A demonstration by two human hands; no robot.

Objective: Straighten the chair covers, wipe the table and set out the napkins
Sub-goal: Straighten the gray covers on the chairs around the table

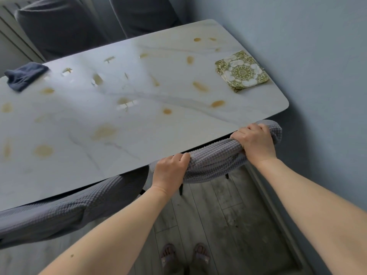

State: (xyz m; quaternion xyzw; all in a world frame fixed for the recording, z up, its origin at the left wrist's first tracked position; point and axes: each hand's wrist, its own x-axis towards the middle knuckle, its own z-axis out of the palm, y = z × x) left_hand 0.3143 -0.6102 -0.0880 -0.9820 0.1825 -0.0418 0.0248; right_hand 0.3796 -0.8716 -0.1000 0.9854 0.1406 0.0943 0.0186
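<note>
Both hands grip the grey chair cover at the near edge of the table.

A dark blue cloth lies on the table's far left corner, and brown stains spot the marble top. At the table's near edge the left hand is clenched around the bunched chair cover, and the right hand is clamped over its top toward the table's right end. A stack of green-patterned napkins sits on the table's far right corner.

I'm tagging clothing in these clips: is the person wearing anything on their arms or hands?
Nothing shows. Both forearms are bare, with no sleeves in view, and the left hand and right hand carry no gloves, rings, watch or bracelets that can be seen.
</note>
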